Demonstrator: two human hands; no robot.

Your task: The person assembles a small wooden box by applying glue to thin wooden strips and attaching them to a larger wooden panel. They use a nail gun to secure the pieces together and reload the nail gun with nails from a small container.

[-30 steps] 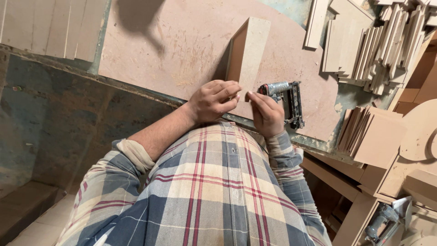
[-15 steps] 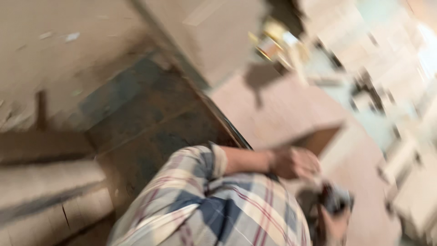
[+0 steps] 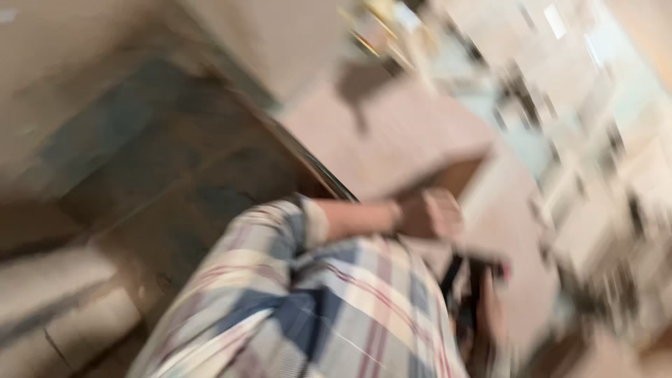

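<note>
Across the middle of the frame, from upper centre down to the lower right, runs a pale pinkish-brown bench (image 3: 413,133), heavily blurred, with its dark front edge slanting down towards the person. Left of it, filling the upper left and centre left, lies a dark tiled floor (image 3: 147,175) in grey-blue and brown patches. At the bottom centre the person's plaid shirt (image 3: 315,315), white with blue and red stripes, takes up much of the lower frame. On the right side, a smear of pale stacked wooden pieces (image 3: 595,140) covers the upper right. Just above the shirt, right of centre, the left hand (image 3: 430,213) rests on the bench beside a brown wooden board (image 3: 458,175); its grip looks loosely curled against the board, though blur hides whether it clasps it. Lower right, the right hand (image 3: 490,308) is wrapped around a dark nail gun (image 3: 465,276), fingers closed on its handle.
</note>
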